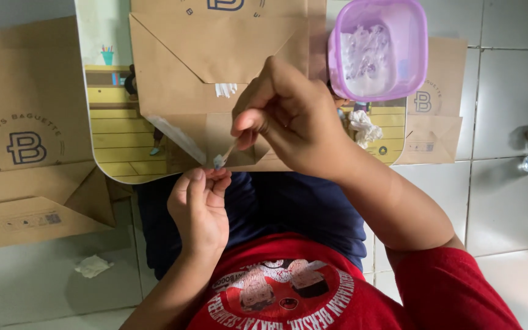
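At the top right of the small table stands a purple plastic container, open, with a smear of white paste on its floor. Below it the right hand is bent at the wrist, fingers pinched shut around a thin stick whose tip, loaded with white paste, points down and left. Just under that tip the left hand is raised with palm toward the body, its fingertips gathered and touching the paste-coated end; what else it may be holding cannot be told. Behind both hands a brown paper bag lies flat on the table, with streaks of white paste on its folded flaps. A crumpled tissue sits beside the container, more paper bags lie on the tiled floor to the left, and another scrap of tissue lies near the knee.
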